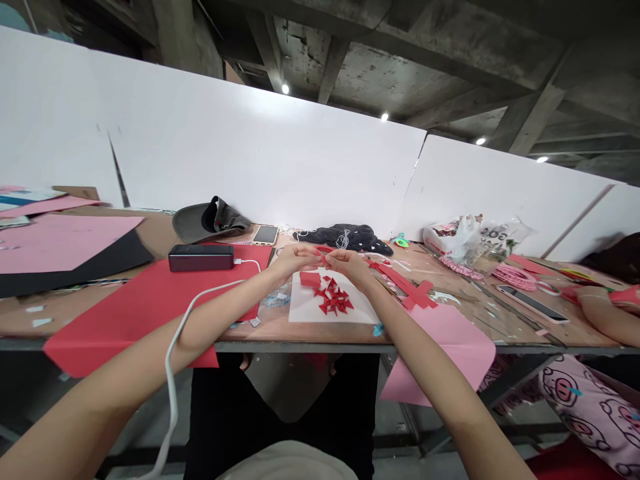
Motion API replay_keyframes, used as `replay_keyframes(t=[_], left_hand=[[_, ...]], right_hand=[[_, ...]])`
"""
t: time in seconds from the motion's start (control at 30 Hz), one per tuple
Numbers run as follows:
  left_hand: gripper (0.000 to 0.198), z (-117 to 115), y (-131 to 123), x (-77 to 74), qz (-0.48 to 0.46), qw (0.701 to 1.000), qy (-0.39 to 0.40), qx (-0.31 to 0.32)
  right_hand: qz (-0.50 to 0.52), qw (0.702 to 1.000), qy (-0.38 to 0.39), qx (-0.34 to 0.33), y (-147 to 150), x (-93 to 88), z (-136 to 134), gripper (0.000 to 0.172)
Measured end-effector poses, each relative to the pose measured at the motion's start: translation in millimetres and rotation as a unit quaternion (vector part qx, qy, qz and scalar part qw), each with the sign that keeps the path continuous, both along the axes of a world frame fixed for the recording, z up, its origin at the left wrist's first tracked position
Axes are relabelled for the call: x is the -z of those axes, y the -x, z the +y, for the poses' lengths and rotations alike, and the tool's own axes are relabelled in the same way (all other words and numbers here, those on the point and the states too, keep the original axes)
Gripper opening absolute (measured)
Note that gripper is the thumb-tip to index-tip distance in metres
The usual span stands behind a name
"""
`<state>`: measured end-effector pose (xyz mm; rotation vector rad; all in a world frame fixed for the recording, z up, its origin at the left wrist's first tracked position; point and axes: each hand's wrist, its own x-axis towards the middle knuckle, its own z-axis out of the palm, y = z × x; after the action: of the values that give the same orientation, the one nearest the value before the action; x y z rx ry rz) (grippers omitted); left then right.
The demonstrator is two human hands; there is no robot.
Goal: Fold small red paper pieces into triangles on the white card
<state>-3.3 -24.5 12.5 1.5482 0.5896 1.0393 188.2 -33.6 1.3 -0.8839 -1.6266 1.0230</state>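
Above the far edge of a white paper sheet (305, 312), my left hand (296, 259) and my right hand (349, 265) come close together. The fingertips of both pinch a thin red paper strip (326, 249), which looks curved between them. Its exact shape is partly hidden by the fingers. Below, a heap of small folded red paper pieces (336, 297) lies on the white sheet, beside a small red paper block (311, 279). Flat red paper strips (419, 295) rest crosswise on the table, right of my right forearm.
A black power bank (201, 258) on red paper (145, 300) has a white cable (173, 373) running across my left forearm. A cap (210, 220), a phone (265, 235) and dark cloth (345, 237) line the back. Pink paper (453, 340) overhangs the front edge. Another person's arm (607, 313) is at right.
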Motion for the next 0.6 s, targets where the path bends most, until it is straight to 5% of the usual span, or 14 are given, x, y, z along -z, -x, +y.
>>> replay_keyframes(t=[0.33,0.6], left_hand=[[0.025,5.8,-6.1,10.6,0.106,0.985,-0.124,-0.053],[0.025,9.6,-2.4,8.6,0.063,0.996,-0.037,-0.061]], right_hand=[[-0.22,0.95,-0.175,0.133,2.5,7.8,7.1,0.018],[-0.133,0.972,-0.171,0.089,5.6,5.8,4.4,0.014]])
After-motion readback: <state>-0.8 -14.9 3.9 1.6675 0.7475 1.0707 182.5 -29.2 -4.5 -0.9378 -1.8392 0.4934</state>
